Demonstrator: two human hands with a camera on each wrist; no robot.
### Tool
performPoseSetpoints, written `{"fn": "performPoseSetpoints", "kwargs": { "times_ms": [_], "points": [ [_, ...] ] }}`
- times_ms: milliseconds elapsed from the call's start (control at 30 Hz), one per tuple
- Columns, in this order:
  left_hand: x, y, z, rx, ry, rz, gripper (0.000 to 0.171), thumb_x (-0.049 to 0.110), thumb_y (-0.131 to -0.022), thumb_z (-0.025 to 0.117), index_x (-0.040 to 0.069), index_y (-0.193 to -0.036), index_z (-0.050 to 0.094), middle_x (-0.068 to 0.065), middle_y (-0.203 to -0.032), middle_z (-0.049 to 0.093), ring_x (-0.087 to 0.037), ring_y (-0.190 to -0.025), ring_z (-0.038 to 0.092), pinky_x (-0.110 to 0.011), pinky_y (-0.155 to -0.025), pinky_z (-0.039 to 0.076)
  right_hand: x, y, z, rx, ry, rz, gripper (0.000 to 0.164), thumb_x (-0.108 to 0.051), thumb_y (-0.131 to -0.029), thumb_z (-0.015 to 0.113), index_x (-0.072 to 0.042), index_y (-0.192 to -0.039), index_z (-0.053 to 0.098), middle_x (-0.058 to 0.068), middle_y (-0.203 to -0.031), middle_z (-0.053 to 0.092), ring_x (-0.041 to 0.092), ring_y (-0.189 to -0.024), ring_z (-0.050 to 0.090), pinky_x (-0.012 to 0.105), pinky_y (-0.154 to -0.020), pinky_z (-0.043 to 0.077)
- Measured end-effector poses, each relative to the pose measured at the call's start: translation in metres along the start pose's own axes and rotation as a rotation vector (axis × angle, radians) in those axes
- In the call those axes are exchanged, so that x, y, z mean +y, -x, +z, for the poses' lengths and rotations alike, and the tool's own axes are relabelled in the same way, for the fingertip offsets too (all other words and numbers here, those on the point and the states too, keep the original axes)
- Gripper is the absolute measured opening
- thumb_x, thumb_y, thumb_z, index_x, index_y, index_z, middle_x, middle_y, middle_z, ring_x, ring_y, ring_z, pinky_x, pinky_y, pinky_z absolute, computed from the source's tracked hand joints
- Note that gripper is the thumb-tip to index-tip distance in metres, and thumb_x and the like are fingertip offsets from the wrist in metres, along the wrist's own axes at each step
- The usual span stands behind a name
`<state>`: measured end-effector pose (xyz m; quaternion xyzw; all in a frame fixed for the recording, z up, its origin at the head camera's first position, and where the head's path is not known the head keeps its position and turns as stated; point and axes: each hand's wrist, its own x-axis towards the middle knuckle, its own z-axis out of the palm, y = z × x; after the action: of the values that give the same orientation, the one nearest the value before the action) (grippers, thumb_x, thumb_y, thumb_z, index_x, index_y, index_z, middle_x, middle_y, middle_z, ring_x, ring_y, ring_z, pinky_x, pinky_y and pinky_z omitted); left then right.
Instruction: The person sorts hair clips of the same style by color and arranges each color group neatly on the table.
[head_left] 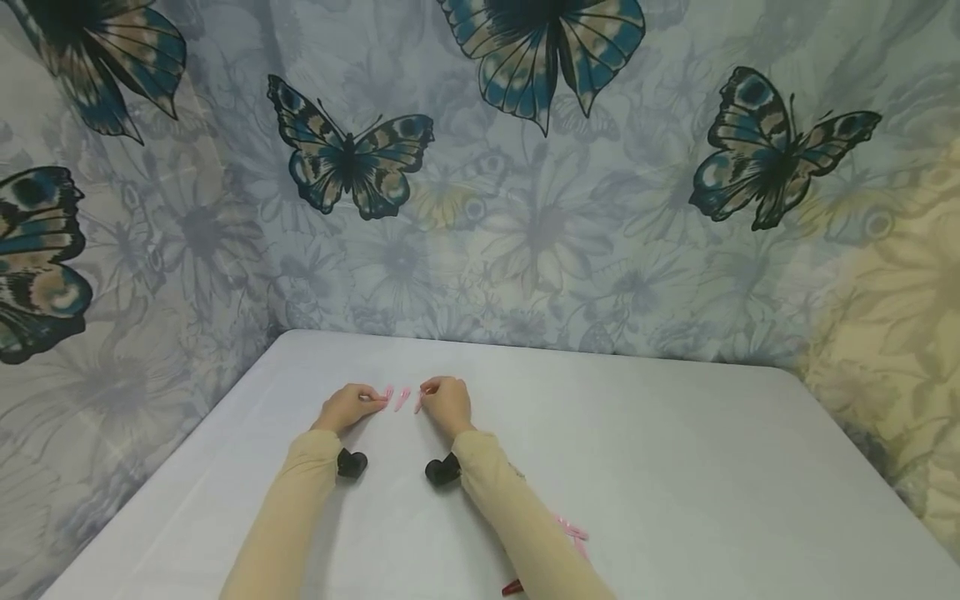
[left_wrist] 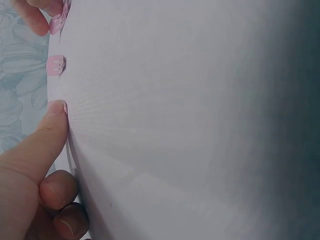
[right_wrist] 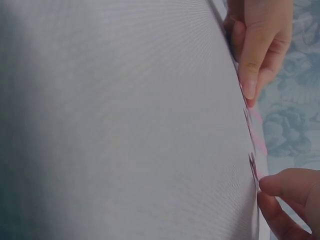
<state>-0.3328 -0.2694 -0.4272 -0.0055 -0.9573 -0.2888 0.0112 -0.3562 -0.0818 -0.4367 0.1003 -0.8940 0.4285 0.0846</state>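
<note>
Three slim pink hair clips stand in a short row on the white table [head_left: 675,467]. My left hand [head_left: 348,407] pinches the left hair clip [head_left: 389,390] between thumb and finger, its lower end hidden by the fingertips. Between the two hands lies the middle hair clip [head_left: 402,398], touched by neither; its slotted end [left_wrist: 56,65] faces the left wrist view. At the right of the row, my right hand [head_left: 447,406] holds another pink hair clip [head_left: 418,402] by thumb and fingertip, close against the tabletop. The forked end [right_wrist: 253,162] of that clip shows in the right wrist view.
More pink hair clips [head_left: 573,529] lie beside the right forearm, partly covered by the sleeve [head_left: 517,508]. A dark red clip [head_left: 512,587] pokes out at its other side. A butterfly-patterned cloth [head_left: 540,225] rises behind the table's far edge.
</note>
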Motion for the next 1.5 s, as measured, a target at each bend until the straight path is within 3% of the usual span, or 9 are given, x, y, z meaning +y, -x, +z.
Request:
{"fn": "performPoseSetpoints", "kwargs": {
  "times_ms": [433,667,800,967,1067,1200,1500],
  "points": [
    [-0.001,0.0,0.002,-0.004,0.027,0.011,0.019,0.028,-0.081,0.066,0.01,-0.078,0.067,-0.014,-0.103,0.061,-0.032,-0.091,0.053,-0.055,-0.079,0.033,0.002,0.002,-0.002,0.01,-0.057,-0.023,0.019,0.001,-0.068,0.066,-0.005,-0.086,0.07,0.002,-0.069,0.063,0.015,-0.066,0.056,0.026,-0.059,0.042],
    [0.0,0.002,0.0,-0.013,0.019,0.022,0.018,0.026,-0.082,0.065,0.008,-0.079,0.067,-0.016,-0.105,0.06,-0.034,-0.093,0.053,-0.053,-0.08,0.035,-0.005,0.003,-0.008,-0.045,-0.171,0.076,0.019,-0.003,-0.07,0.071,0.0,-0.089,0.068,0.007,-0.079,0.064,0.018,-0.068,0.057,0.027,-0.06,0.044],
    [-0.001,0.003,0.001,-0.019,0.029,0.016,0.016,0.024,-0.082,0.066,0.008,-0.08,0.068,-0.016,-0.104,0.06,-0.032,-0.091,0.053,-0.048,-0.079,0.037,-0.012,0.006,-0.015,-0.082,-0.182,0.121,0.022,-0.009,-0.072,0.071,0.0,-0.092,0.067,0.009,-0.087,0.064,0.019,-0.072,0.056,0.029,-0.063,0.044],
    [0.0,0.001,0.001,-0.028,0.053,0.018,0.016,0.022,-0.082,0.066,0.006,-0.081,0.068,-0.016,-0.102,0.06,-0.026,-0.08,0.053,-0.045,-0.075,0.039,-0.016,0.01,-0.026,-0.115,-0.132,0.083,0.023,-0.012,-0.074,0.07,-0.002,-0.094,0.066,0.007,-0.081,0.064,0.017,-0.069,0.058,0.027,-0.058,0.044],
    [0.001,-0.001,0.002,-0.035,0.061,0.022,0.017,0.023,-0.082,0.066,0.006,-0.083,0.068,-0.017,-0.105,0.059,-0.029,-0.085,0.053,-0.046,-0.076,0.039,-0.018,0.013,-0.035,-0.13,-0.118,0.037,0.022,-0.011,-0.075,0.07,-0.002,-0.094,0.066,0.007,-0.08,0.064,0.019,-0.07,0.058,0.028,-0.059,0.044],
    [0.0,-0.001,0.004,-0.04,0.049,0.026,0.017,0.023,-0.082,0.066,0.006,-0.085,0.069,-0.018,-0.108,0.058,-0.034,-0.094,0.053,-0.049,-0.079,0.038,-0.022,0.018,-0.046,-0.157,-0.137,0.01,0.024,-0.011,-0.075,0.071,-0.002,-0.097,0.066,0.007,-0.082,0.064,0.02,-0.073,0.057,0.028,-0.061,0.043],
    [-0.001,0.0,0.002,-0.057,0.053,0.061,0.018,0.021,-0.083,0.065,0.004,-0.087,0.068,-0.021,-0.108,0.057,-0.034,-0.091,0.054,-0.047,-0.077,0.04,-0.03,0.036,-0.078,-0.194,-0.24,-0.02,0.021,-0.014,-0.078,0.069,-0.004,-0.096,0.067,0.004,-0.083,0.062,0.02,-0.082,0.055,0.029,-0.066,0.044]
  ]
}}
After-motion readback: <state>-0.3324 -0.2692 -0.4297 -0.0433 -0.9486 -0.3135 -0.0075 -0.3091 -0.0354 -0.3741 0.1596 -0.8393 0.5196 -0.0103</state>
